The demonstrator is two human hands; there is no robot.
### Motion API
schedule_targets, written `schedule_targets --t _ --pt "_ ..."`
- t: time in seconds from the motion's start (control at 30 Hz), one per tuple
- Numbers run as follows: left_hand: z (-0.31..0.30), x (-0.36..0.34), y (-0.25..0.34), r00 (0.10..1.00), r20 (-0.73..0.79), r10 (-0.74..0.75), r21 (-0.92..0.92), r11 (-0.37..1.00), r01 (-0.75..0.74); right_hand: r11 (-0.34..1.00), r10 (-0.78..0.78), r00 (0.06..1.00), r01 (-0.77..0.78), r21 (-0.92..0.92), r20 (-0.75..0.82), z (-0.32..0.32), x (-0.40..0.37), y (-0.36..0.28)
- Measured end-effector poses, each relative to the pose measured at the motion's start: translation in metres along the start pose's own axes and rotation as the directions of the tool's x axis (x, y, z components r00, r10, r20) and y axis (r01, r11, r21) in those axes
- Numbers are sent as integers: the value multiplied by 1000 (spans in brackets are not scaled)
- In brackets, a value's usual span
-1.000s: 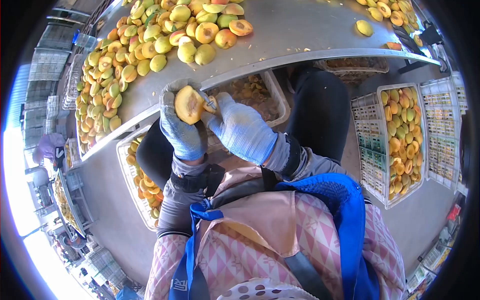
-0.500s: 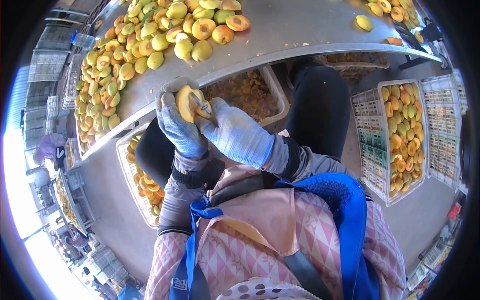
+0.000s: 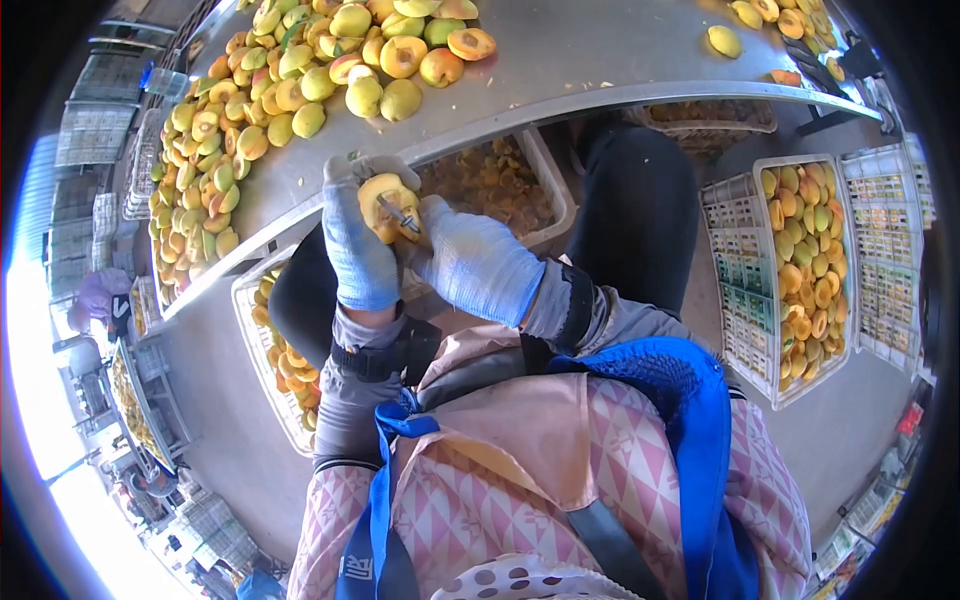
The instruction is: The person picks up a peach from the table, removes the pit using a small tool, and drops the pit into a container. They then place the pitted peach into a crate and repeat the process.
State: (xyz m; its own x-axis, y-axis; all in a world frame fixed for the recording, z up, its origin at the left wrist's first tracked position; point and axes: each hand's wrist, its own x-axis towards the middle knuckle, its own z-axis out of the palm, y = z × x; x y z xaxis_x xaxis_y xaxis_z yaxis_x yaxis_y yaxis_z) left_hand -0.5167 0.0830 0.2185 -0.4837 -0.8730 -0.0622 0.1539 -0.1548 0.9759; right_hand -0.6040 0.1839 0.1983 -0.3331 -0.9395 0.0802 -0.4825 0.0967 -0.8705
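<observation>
My left hand [image 3: 358,240], in a pale blue and grey knit glove, is closed around a yellow peach half [image 3: 376,192] with its cut face turned up. In the same kind of glove, my right hand [image 3: 482,262] grips a small metal pitting tool [image 3: 399,213], its handle hidden in the fingers. The tool's metal end lies against the middle of the cut face. Both hands are close together in front of the table edge, above my lap.
Halved peaches [image 3: 290,95] are heaped on the metal table [image 3: 570,50]. Under its edge stands a crate [image 3: 553,190] of scraps. Another crate [image 3: 262,350] of peach halves is by my left leg, and a white crate [image 3: 740,270] of halves stands at the right.
My left hand has turned more upright around the peach half. The metal tool's end has shifted slightly down across the cut face, and my right hand has moved with it.
</observation>
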Motion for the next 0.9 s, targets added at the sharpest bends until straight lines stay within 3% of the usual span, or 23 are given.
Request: schedule_targets --t 0.03,0.13,0.23,0.33,0.43,0.53,0.6,0.63,0.73,0.83,0.9 --pt "-1 -1 0 999 1 40 47 998 -40 1000 -29 1000 29 8 2 1 -1 0" --pt "-6 4 2 988 17 -156 72 985 154 998 -65 995 67 -21 74 -2 -2 5" --pt "1 2 3 989 -73 -129 119 983 137 999 -29 994 32 -31 106 -3 -1 4" --pt "-6 8 -12 998 -20 61 299 953 -52 995 -14 996 5 103 85 4 -1 9" --pt "3 4 -5 996 -48 80 293 954 -62 982 -56 998 47 183 43 4 0 11" --pt "4 6 0 995 66 79 264 960 -93 978 -50 994 28 206 102 4 3 14" --pt "6 6 -7 995 -25 99 251 964 -90 978 -93 993 77 196 74 6 3 18" --pt "7 6 -9 992 -68 108 245 966 -89 977 -113 992 100 190 58 6 4 19" --pt "7 6 3 995 15 -96 220 971 90 995 -16 993 26 -93 114 -4 0 10" --pt "9 7 1 986 -85 -142 191 969 156 986 -20 994 38 -160 110 -5 0 10" --pt "-2 9 -4 993 32 -114 300 949 99 984 -42 990 64 -165 131 -4 0 16"
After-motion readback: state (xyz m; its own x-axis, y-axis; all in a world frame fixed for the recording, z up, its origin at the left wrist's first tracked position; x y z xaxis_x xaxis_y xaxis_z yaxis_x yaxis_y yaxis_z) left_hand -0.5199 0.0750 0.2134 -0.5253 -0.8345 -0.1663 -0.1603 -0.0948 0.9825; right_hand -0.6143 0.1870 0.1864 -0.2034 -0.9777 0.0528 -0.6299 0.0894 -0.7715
